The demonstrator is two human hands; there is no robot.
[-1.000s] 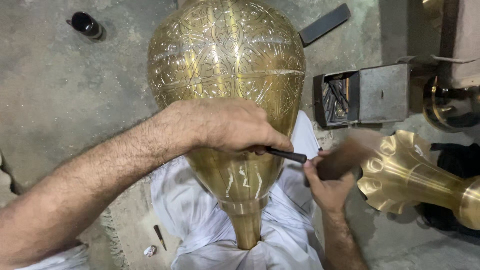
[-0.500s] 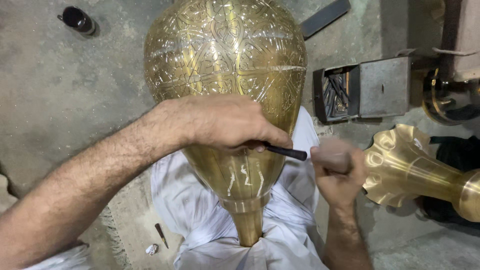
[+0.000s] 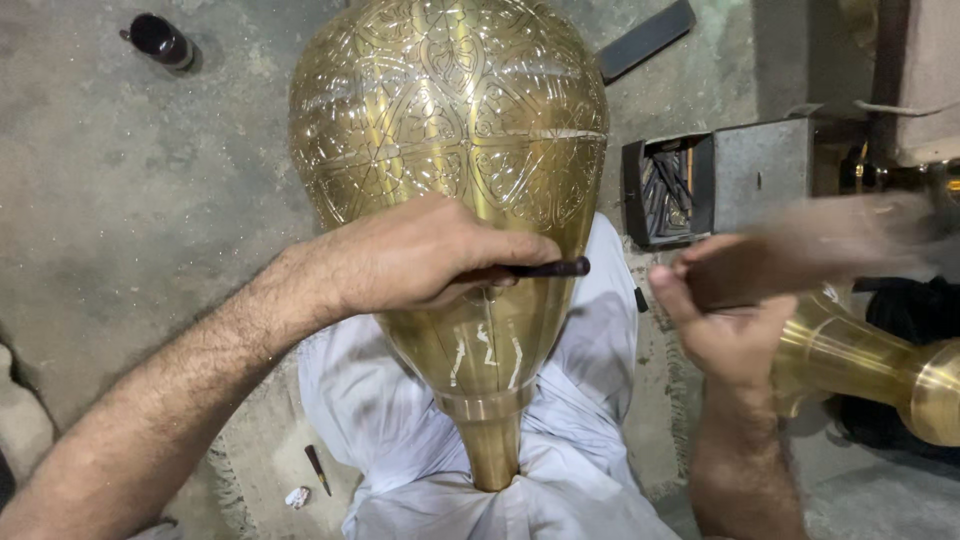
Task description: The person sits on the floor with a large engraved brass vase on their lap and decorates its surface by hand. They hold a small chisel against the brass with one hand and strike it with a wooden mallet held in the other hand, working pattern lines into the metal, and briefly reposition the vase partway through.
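The floor is rough grey concrete (image 3: pixel 130 200), dusty and stained. Far up and to the left of the left hand a small dark round container (image 3: pixel 158 39) lies on it. Up and to the right of the right hand stands an open dark metal box (image 3: pixel 720 185) with thin dark tools inside, and above it lies a flat dark bar (image 3: pixel 645 40). Just right of the right hand, touching or almost touching it, is a second brass piece with a flared, fluted mouth (image 3: pixel 870 360).

The large pear-shaped engraved brass vessel (image 3: pixel 450 130) lies over the person's lap, on white cloth (image 3: pixel 400 430), its narrow neck pointing toward the body. The left hand (image 3: pixel 420 255) rests on the vessel's lower belly, fingers curled closed around a thin dark chisel-like tool (image 3: pixel 545 268), whose end sticks out to the right over the brass. The right hand (image 3: pixel 730 320) is apart from it, to the right, closed tight around a dark handle of a striking tool (image 3: pixel 800 250); this tool is blurred, so its head I cannot tell clearly
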